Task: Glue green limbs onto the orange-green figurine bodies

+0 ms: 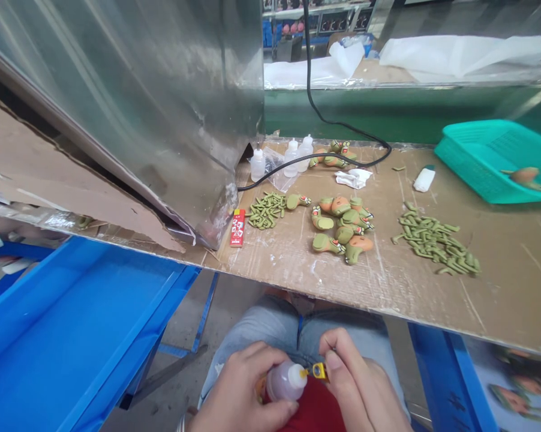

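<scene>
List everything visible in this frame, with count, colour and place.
table: one, brown cardboard top, across the middle
toy figures: roughly nine, green and orange, table centre
green pieces: two piles, green, either side of the figures
spare bottles: three, white, table back
red packet: one, red, table's left end
basket: one, teal, right rear, one figure inside
cable: one, black, across the back
crate: one, blue, lower left
squeeze bottle: one, translucent white, over the lap
yellow tip: one, yellow, on that bottle
left hand: one, grip closed round the squeeze bottle
right hand: one, pinching the yellow tip

Bottle (286, 380) base unseen within left hand (241, 393)
</scene>
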A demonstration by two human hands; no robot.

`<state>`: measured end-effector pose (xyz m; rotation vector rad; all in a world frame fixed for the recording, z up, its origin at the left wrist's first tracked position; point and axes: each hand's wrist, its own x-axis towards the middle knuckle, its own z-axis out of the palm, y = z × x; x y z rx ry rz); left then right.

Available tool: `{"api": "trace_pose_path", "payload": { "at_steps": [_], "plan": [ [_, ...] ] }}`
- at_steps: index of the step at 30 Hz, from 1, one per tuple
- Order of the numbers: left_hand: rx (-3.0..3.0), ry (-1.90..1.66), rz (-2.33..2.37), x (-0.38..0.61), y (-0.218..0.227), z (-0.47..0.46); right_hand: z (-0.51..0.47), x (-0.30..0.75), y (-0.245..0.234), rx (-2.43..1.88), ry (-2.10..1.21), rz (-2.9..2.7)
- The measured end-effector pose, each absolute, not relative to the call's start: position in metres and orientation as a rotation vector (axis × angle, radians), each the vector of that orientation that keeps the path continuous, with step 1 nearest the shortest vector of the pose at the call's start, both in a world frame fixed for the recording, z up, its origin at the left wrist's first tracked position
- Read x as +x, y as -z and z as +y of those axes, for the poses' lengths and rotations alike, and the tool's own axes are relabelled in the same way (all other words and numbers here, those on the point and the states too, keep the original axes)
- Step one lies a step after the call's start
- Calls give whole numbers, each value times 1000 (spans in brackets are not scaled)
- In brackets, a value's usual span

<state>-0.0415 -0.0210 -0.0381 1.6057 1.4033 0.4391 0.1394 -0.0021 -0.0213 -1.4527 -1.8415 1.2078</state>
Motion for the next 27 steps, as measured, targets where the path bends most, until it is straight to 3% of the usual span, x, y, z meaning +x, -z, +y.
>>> {"api": "trace_pose_path", "payload": {
  "at_steps": [27],
  "plan": [
    [1634,-449,1409,-41,39,-22,-1,140,25,-1438,-1190,-1877]
  ]
}}
